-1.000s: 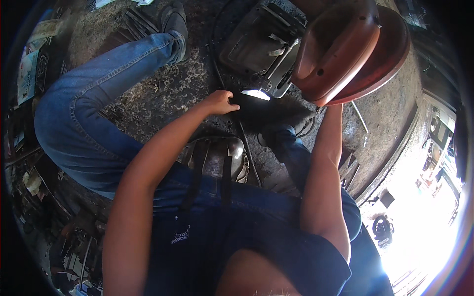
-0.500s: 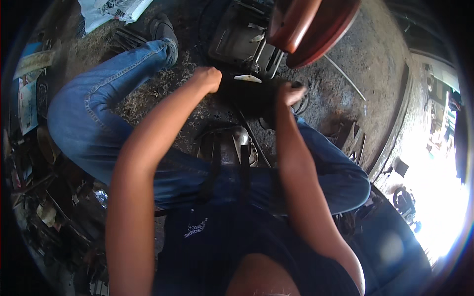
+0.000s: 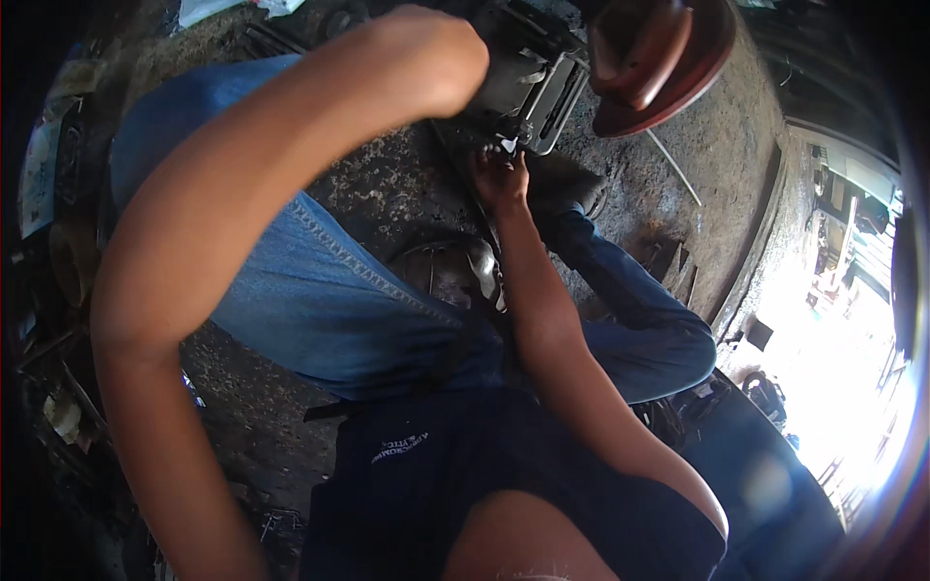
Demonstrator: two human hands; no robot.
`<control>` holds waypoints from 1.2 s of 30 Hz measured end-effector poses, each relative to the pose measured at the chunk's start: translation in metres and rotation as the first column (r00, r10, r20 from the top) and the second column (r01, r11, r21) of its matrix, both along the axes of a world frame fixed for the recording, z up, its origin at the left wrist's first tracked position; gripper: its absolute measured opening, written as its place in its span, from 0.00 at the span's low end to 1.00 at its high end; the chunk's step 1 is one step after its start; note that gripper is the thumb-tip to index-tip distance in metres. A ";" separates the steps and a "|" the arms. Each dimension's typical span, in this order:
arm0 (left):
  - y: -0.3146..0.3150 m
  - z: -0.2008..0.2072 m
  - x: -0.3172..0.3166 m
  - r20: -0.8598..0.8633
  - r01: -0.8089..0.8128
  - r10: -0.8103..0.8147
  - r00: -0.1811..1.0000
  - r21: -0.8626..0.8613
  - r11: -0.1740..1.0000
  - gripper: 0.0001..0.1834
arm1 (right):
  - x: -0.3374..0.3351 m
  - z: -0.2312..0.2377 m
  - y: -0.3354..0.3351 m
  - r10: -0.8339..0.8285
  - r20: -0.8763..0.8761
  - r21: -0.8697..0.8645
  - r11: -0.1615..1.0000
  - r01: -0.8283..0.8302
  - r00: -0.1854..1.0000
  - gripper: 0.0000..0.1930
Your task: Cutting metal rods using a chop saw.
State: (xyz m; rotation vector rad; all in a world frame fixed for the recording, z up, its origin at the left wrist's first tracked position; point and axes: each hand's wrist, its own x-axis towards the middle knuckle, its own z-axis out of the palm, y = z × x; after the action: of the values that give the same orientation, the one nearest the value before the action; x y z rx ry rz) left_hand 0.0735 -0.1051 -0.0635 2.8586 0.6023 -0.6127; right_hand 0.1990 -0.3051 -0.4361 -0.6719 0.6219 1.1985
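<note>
My left hand (image 3: 441,60) is bent at the wrist beside the dark metal machine (image 3: 513,82) on the floor. Its fingers are hidden behind the back of the hand, so what it holds, if anything, does not show. At the machine's near end is my right hand (image 3: 501,179), its fingers curled up around the end. A small pale piece (image 3: 509,145) shows at the right fingertips; what it is, I cannot make out. Just right of the machine hangs a reddish-brown rounded metal part (image 3: 659,63) with a wide disc-like rim.
A thin pale rod (image 3: 675,169) lies on the floor to the right. Between my legs is a shiny curved metal part (image 3: 480,266). Scrap metal (image 3: 670,263) sits beyond my right knee, and white bags (image 3: 208,10) lie at the far left. Bright daylight enters at right.
My left hand has moved up and far toward the machine, its elbow swinging out left. The right hand has moved left and in to the machine's near end.
</note>
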 end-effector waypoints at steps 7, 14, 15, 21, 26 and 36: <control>-0.075 0.001 0.014 -0.121 0.409 -0.440 0.890 -0.217 0.887 0.17 | 0.030 -0.064 -0.048 0.741 0.645 -0.531 0.610 0.588 -0.187 0.41; -0.063 0.006 -0.009 -0.224 0.344 -0.372 0.901 -0.153 0.926 0.15 | -0.017 0.037 0.011 0.228 0.200 -0.030 0.973 -0.227 0.953 0.24; -0.063 0.009 -0.007 -0.231 0.348 -0.370 0.900 -0.131 0.928 0.15 | -0.017 0.041 0.015 0.173 0.194 -0.148 0.978 -0.145 0.966 0.26; -0.065 -0.003 -0.004 -0.229 0.361 -0.367 0.902 -0.067 0.930 0.16 | -0.004 0.015 0.001 -0.030 -0.049 -0.112 0.993 0.025 0.998 0.22; -0.072 -0.008 0.002 -0.279 0.365 -0.388 0.879 -0.133 0.922 0.17 | -0.015 0.005 -0.001 0.084 0.264 -0.121 0.991 -0.054 0.961 0.15; -0.073 -0.006 0.009 -0.248 0.365 -0.386 0.888 -0.128 0.922 0.20 | -0.005 0.000 -0.014 -0.015 0.040 0.011 1.000 0.015 0.999 0.14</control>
State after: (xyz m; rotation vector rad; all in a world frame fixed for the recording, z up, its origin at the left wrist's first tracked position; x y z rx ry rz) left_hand 0.0828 -0.1783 -0.0699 2.8541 0.0401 -1.0710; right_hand 0.1940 -0.3195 -0.4362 -0.6798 0.5854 1.1710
